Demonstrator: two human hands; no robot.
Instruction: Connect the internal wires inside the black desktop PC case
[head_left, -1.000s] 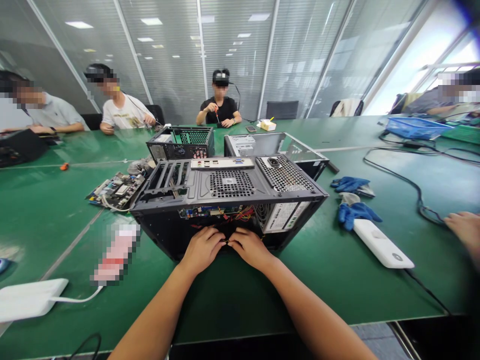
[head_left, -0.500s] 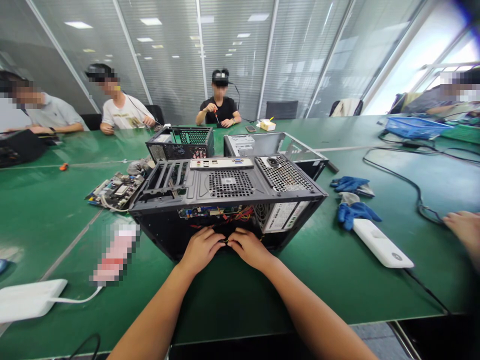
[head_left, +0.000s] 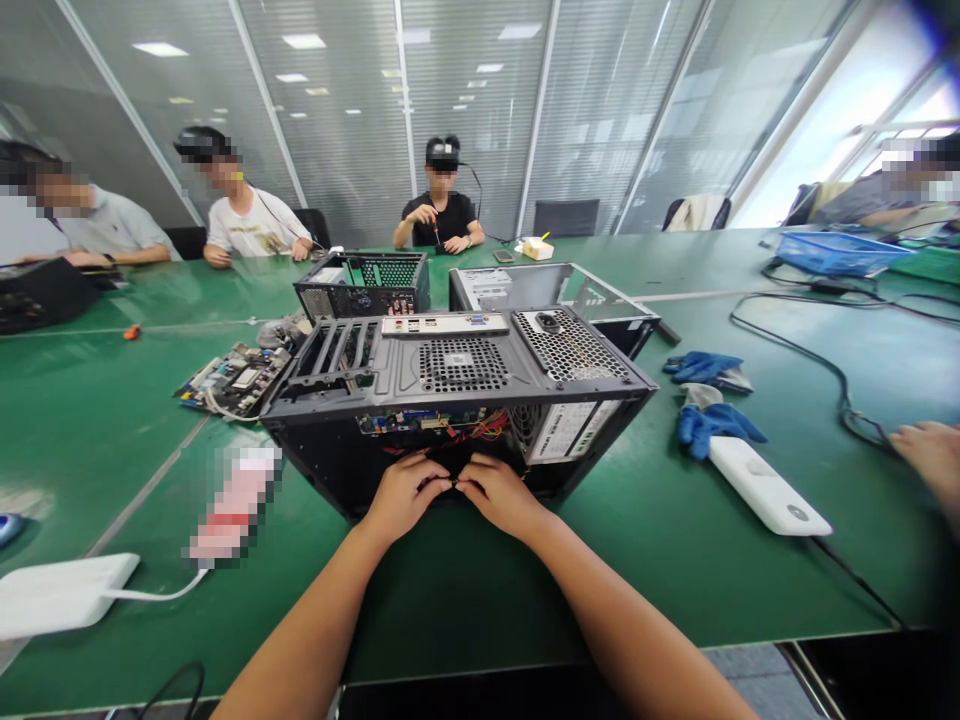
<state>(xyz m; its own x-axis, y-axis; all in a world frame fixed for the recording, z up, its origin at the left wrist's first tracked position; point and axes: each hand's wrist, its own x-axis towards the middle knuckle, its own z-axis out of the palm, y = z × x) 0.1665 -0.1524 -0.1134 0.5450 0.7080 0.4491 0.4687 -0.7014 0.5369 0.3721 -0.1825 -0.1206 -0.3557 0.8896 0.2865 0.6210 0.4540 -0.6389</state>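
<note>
The computer case (head_left: 394, 374) is finished in dark grey and black, broken by a silvery honeycomb mesh (head_left: 577, 350) — red and yellow are mixed among the wires (head_left: 491, 426). The tabletop (head_left: 465, 610) is coloured green; the gloves (head_left: 709, 428) are toned blue and grey — the basket (head_left: 836, 256), blue.

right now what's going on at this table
A person has the left hand and right hand together at the open side of a computer case, fingertips nearly meeting; whatever is between them is too small to make out. The case stands with its back panel facing up, and wires show inside. A circuit board lies to the left, blue gloves to the right. Across the table, a co-worker holds a tool.
</note>
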